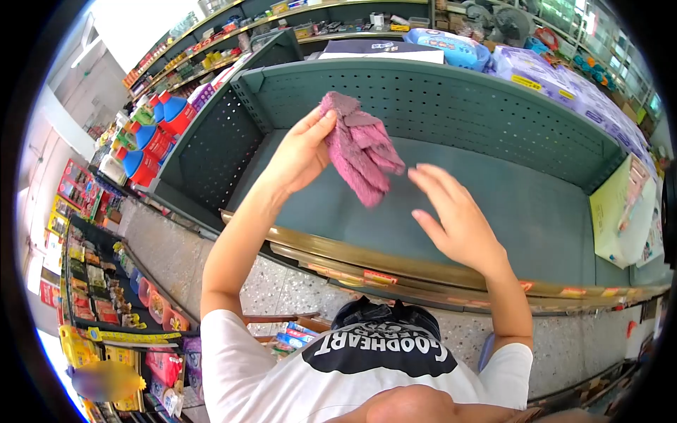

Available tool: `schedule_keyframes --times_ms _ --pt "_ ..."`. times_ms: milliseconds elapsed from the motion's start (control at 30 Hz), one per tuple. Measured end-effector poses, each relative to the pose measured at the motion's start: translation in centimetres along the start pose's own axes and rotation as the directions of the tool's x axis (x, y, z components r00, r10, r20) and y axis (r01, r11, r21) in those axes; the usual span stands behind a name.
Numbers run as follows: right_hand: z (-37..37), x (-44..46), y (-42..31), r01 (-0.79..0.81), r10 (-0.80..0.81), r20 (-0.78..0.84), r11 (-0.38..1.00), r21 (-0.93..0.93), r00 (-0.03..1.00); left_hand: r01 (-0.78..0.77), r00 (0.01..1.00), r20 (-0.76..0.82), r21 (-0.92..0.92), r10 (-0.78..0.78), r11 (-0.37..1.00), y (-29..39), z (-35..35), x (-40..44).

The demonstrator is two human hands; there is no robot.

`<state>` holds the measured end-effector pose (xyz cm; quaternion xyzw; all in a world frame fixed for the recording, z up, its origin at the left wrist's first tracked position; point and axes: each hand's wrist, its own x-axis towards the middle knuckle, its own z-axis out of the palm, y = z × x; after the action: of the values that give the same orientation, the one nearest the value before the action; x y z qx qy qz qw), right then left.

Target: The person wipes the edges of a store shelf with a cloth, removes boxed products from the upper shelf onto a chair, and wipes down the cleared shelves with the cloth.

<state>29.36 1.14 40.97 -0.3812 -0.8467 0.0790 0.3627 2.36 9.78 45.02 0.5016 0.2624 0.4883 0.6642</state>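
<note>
A crumpled purple-pink cloth (360, 151) hangs from my left hand (305, 148), pinched at its upper edge between thumb and fingers. My right hand (455, 218) is to the right of the cloth, holding nothing, its thumb and fingers apart. A small gap separates its fingertips from the cloth's lower right corner. Both hands are above the dark green metal shelf (493, 204), which has a perforated back panel (451, 99) and a brown front edge (423, 261).
Red bottles with blue caps (151, 141) stand left of the shelf. Purple packages (564, 84) and a blue pack (448, 48) lie behind the back panel. A pale green box (624, 211) is at the right end. Lower left is a rack of goods (99, 282) beside a speckled floor (162, 240).
</note>
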Motion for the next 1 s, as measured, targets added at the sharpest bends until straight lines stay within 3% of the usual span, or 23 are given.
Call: schedule_keyframes --times_ms 33,133,167,267,300,333,400,533,667,800,900,1000 --pt "-0.1 0.2 -0.4 -0.022 0.026 -0.063 0.997 0.073 0.998 0.015 0.999 0.049 -0.044 -0.013 0.999 -0.5 0.7 -0.2" --pt "-0.4 0.6 -1.8 -0.218 0.260 -0.055 0.892 0.397 0.964 0.077 0.989 0.137 -0.129 -0.060 0.989 -2.2 3.5 -1.0" --pt "0.3 0.7 -1.8 -0.175 0.268 -0.113 0.841 0.511 0.957 0.084 0.988 0.143 -0.127 -0.066 0.988 -2.8 4.3 -1.2" --pt "-1.4 0.4 -1.0 -0.418 0.381 0.217 0.598 0.684 0.899 0.077 0.988 0.141 -0.063 -0.068 0.995 -3.8 5.9 -1.4" --pt "-1.2 0.1 -1.2 -0.322 0.399 0.076 0.597 0.735 0.914 0.071 0.991 0.119 -0.032 -0.066 0.997 -3.9 6.4 -1.5" --pt "-1.6 -0.2 -0.6 -0.327 0.442 0.006 0.654 0.682 0.897 0.063 0.994 0.093 -0.001 -0.063 0.998 -3.9 6.6 -1.6" --pt "-2.8 -0.5 -0.7 -0.351 0.548 0.018 0.510 0.785 0.836 0.109 0.988 0.094 0.142 -0.123 0.984 -4.0 6.1 -1.3" --pt "-3.6 -0.4 -0.4 -0.317 0.616 0.038 0.351 0.881 0.787 0.119 0.978 0.116 0.369 -0.173 0.922 -4.7 5.5 -0.9" --pt "-3.7 -0.2 -0.2 -0.233 0.648 -0.015 0.294 0.927 0.762 0.061 0.978 0.144 0.492 -0.150 0.868 -6.1 7.3 -2.2" --pt "-3.9 -0.5 1.1 -0.207 0.601 0.045 0.202 0.957 0.798 0.099 0.964 0.172 0.473 -0.201 0.875 -7.7 7.0 -1.9" --pt "-3.8 0.0 1.3 -0.183 0.595 0.059 0.151 0.971 0.802 0.039 0.984 0.168 0.106 -0.056 0.994 -8.3 7.5 -2.3" --pt "-4.0 0.0 1.9 -0.230 0.584 0.095 0.160 0.960 0.806 0.040 0.984 0.160 0.255 -0.083 0.966 -7.9 7.0 -2.4"
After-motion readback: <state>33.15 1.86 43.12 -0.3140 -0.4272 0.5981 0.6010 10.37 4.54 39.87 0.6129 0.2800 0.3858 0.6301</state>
